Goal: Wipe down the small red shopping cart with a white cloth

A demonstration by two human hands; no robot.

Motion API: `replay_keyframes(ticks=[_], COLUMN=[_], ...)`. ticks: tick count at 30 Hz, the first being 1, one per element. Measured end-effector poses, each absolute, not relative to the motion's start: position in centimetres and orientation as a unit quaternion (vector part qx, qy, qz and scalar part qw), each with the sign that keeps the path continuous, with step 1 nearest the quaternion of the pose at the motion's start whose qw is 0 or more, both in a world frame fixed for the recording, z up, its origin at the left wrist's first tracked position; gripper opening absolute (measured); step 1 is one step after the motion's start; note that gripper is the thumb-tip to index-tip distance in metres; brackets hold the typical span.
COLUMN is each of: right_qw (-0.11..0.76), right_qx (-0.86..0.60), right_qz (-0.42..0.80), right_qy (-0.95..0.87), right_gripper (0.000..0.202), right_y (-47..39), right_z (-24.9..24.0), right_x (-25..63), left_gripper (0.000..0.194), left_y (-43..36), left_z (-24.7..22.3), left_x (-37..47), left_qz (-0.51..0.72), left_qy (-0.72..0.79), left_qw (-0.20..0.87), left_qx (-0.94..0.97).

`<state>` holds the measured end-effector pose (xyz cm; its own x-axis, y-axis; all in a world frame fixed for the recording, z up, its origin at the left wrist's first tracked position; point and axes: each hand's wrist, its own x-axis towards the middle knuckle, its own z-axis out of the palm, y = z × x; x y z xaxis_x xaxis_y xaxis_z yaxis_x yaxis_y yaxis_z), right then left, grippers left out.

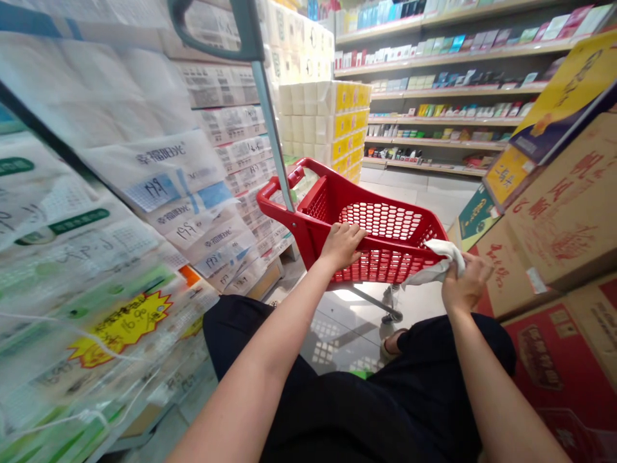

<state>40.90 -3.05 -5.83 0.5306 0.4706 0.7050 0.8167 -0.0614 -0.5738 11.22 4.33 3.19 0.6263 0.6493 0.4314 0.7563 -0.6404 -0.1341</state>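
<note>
Curled over the near rim of a red cart basket (395, 246), the left hand (343, 244) holds that edge; the right hand (466, 283) has its fingers closed around a white cloth (446, 251). Left of both hands rises a wall of plastic-wrapped paper packs (120, 128). Well beyond the grip stand shelves (448, 121) of small boxes and bottles. Stacked cartons (569, 212) fill the space right of the right hand. Between and beyond the 2 hands spreads the basket, its walls full of holes. Past the left hand, a grey pole (274, 128) slants upward at the basket's end. Low to that hand's left is a yellow price sign (123, 328). Beside the right fingers, the cloth drapes over the basket's corner.
</note>
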Motion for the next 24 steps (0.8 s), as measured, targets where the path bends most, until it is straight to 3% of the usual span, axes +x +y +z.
replay_keyframes(ticks=[4, 8, 16, 22, 24], right_qw=[0.581, 0.579, 0.452, 0.321, 0.339], right_qx=[-0.694, -0.664, -0.624, -0.570, -0.595], right_qz=[-0.169, -0.158, -0.106, -0.120, -0.128], right_qy=[-0.391, -0.446, -0.628, -0.747, -0.717], right_gripper=[0.030, 0.030, 0.032, 0.030, 0.030], right_y=[-2.1, -0.8, 0.9, 0.2, -0.4], right_z=[-6.7, -7.3, -9.8, -10.8, -10.7], right_x=[38.7, 33.1, 24.5, 27.1, 29.2], left_gripper=[0.047, 0.050, 0.042, 0.045, 0.047], left_y=[4.5, 4.7, 4.5, 4.4, 4.4], left_z=[3.4, 3.6, 3.7, 4.0, 4.0], left_x=[11.2, 11.5, 12.2, 11.8, 11.6], left_qz=[-0.144, -0.138, -0.140, -0.133, -0.133], left_qy=[-0.390, -0.382, -0.377, -0.390, -0.394], left_qw=[0.160, 0.150, 0.140, 0.116, 0.113], left_qx=[-0.895, -0.902, -0.905, -0.904, -0.902])
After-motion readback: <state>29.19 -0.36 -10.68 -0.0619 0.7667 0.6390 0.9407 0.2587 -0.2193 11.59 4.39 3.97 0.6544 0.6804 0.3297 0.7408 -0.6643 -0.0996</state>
